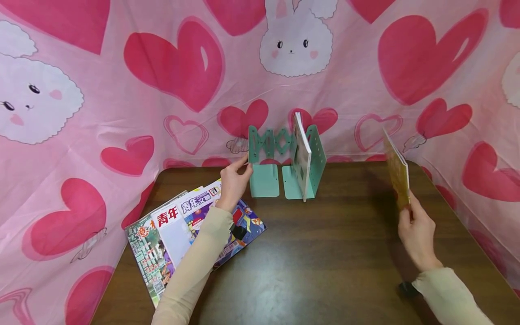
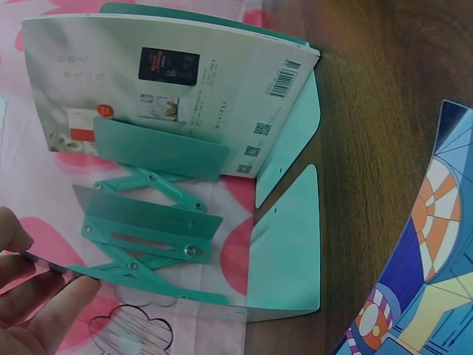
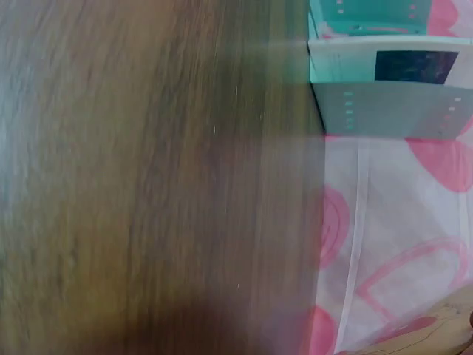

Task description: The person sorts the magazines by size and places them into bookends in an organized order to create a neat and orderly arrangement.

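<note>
A green extendable bookend (image 1: 265, 181) with a folding lattice back stands at the table's far edge. One magazine (image 1: 301, 155) with a pale cover leans upright against its right end plate, barcode side showing in the left wrist view. My left hand (image 1: 234, 184) pinches the edge of the bookend's left end plate; the fingers (image 2: 63, 314) show at its top edge in the left wrist view. Off to the right, my right hand (image 1: 417, 230) grips a yellow-covered magazine (image 1: 396, 171) by its lower end, held upright. Only a corner of that magazine (image 3: 421, 336) enters the right wrist view.
Several magazines (image 1: 156, 253) lie fanned out on the left of the dark wooden table (image 1: 321, 266), partly under my left forearm. A pink cloth (image 1: 345, 90) with hearts and rabbits hangs behind the table and along its sides.
</note>
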A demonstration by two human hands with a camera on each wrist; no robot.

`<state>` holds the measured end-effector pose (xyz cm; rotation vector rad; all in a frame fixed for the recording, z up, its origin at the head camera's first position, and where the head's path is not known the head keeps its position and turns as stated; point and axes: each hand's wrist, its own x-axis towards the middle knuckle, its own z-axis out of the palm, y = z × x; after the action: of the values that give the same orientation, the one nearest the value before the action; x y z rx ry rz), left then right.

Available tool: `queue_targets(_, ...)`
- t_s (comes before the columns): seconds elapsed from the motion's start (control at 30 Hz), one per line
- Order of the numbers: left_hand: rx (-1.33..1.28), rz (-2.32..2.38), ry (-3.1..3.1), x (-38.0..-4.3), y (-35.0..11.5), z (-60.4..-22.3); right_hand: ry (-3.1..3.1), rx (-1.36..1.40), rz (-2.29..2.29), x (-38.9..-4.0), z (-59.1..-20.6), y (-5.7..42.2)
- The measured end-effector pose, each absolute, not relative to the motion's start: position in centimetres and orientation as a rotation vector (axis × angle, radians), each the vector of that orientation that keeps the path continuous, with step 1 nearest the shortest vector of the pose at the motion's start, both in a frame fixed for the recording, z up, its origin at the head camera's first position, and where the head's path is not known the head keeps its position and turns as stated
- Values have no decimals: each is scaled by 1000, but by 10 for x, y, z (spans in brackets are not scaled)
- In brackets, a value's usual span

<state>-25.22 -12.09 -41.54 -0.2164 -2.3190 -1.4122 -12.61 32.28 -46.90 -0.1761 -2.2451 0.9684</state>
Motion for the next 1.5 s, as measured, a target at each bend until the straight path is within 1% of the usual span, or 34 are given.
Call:
queue_targets(0.33,-217,-1391,-2320,-253,-121,-416,-2257,-258,1097,-116,-459,301)
queue_targets(0.67,-214,-1368,-2305,-255,-121,-419,-2231,-190,1228,-108,-448,280)
queue_targets(0.87,-212,-1373,-2316,-255,-121,-419,-2241,-198,1277,-102,-443,267)
queue_targets(1.5,-201,-1386,-2330,-253,-120,-416,-2297,-111,1361,-78,-430,228)
